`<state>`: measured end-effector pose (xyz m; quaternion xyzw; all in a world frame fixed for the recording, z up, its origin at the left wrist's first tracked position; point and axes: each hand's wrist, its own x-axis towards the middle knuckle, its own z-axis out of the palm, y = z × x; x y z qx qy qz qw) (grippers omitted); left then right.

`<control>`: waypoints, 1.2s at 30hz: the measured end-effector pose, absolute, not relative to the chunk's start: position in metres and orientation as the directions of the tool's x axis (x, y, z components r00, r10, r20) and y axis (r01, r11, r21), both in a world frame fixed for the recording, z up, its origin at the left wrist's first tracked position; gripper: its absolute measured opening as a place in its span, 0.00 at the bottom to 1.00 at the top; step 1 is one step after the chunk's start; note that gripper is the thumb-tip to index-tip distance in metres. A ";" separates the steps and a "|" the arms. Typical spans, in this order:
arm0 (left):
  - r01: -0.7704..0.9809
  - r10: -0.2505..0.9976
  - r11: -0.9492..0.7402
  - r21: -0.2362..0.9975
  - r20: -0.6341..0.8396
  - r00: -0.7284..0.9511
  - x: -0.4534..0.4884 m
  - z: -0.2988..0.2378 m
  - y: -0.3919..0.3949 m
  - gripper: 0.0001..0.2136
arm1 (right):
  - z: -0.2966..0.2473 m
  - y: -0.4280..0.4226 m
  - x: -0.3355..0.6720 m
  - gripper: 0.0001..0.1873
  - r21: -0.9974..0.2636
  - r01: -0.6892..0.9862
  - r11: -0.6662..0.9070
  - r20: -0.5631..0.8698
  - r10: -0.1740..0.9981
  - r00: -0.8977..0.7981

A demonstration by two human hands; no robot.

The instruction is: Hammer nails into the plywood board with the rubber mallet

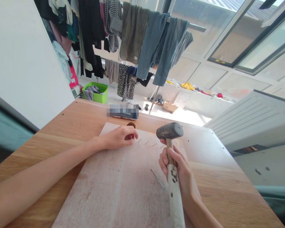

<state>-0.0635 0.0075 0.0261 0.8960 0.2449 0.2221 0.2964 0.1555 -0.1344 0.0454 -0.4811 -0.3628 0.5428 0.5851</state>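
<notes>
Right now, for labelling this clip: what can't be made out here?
All in the head view:
- Whether the left hand holds anything: its curled fingers hide it.
- The end of the hammer handle, in the right hand: cut off by the bottom edge.
- The dark object beyond the board: blurred out.
- The nails in it: too small to count.

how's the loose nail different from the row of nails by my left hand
The loose nail lies flat, its full length showing; the row of nails seems stuck in, only short stubs showing. The loose nail is by the right hand gripping the hammer; the row is by the left hand. Both are on the board.
</notes>
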 end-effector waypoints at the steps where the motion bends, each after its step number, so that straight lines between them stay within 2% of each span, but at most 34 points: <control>1: 0.290 0.594 -0.662 0.691 0.249 0.765 -0.063 0.024 0.009 0.08 | 0.045 -0.134 0.156 0.16 -0.957 -0.286 -0.055 -0.100 0.984 0.147; 5: 0.247 0.616 -0.578 0.778 0.217 0.757 -0.065 0.022 0.010 0.08 | 0.045 -0.133 0.156 0.17 -0.955 -0.291 -0.054 -0.100 0.985 0.144; 11: 0.236 0.623 -0.552 0.799 0.208 0.754 -0.066 0.023 0.010 0.08 | 0.046 -0.132 0.153 0.17 -0.945 -0.319 -0.066 -0.105 0.989 0.105; 19: 0.240 0.644 -0.526 0.816 0.198 0.739 -0.066 0.022 0.010 0.10 | 0.044 -0.132 0.148 0.22 -0.913 -0.372 -0.171 -0.078 0.965 -0.251; 22: 0.242 0.650 -0.504 0.829 0.179 0.739 -0.066 0.021 0.010 0.13 | 0.042 -0.132 0.145 0.24 -0.909 -0.356 -0.216 -0.086 0.934 -0.346; 25: 0.263 0.657 -0.510 0.819 0.174 0.734 -0.066 0.023 0.010 0.11 | 0.040 -0.132 0.144 0.24 -0.904 -0.358 -0.234 -0.073 0.910 -0.409; 30: 0.306 0.681 -0.515 0.801 0.166 0.713 -0.065 0.026 0.009 0.09 | 0.038 -0.132 0.141 0.25 -0.900 -0.349 -0.262 -0.078 0.883 -0.463; 34: 0.296 0.679 -0.518 0.803 0.176 0.712 -0.065 0.023 0.009 0.11 | 0.038 -0.133 0.139 0.16 -0.892 -0.365 -0.265 -0.082 0.891 -0.446; 36: 0.288 0.671 -0.525 0.801 0.181 0.720 -0.065 0.022 0.010 0.11 | 0.040 -0.133 0.139 0.15 -0.893 -0.375 -0.249 -0.079 0.907 -0.414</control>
